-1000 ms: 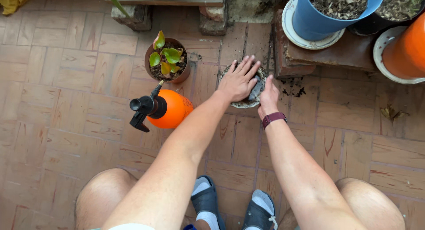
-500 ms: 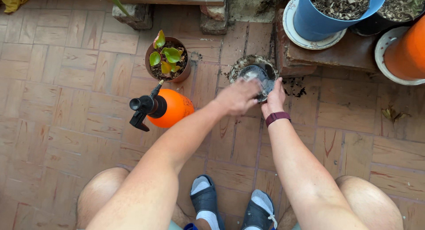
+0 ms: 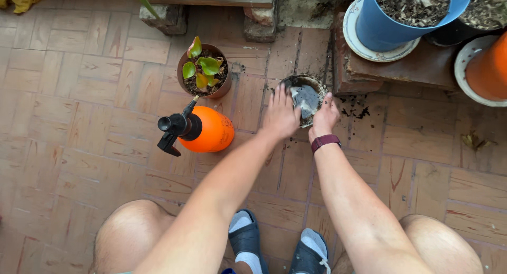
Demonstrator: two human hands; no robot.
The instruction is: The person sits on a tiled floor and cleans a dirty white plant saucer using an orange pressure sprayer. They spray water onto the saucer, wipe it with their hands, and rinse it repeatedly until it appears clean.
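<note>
Two hands are on the small round pot (image 3: 305,97) that sits on the brick floor (image 3: 79,121) in front of me. My left hand (image 3: 281,114) lies flat across its near left rim, fingers (image 3: 277,94) spread and straight, gripping nothing. My right hand (image 3: 324,117) presses against its near right side, fingers curled loosely at the rim; I cannot tell whether they actually clasp it. Both arms stretch forward over my knees, wrists low.

Loose soil (image 3: 355,106) already lies scattered just right of my right hand, so a tilt or a hard push could, I think, spill more. The orange spray bottle (image 3: 203,129) stands close to my left forearm; a careless sweep of that arm might knock it over. The potted seedling (image 3: 204,71) just beyond my left fingers could get bumped too.
</note>
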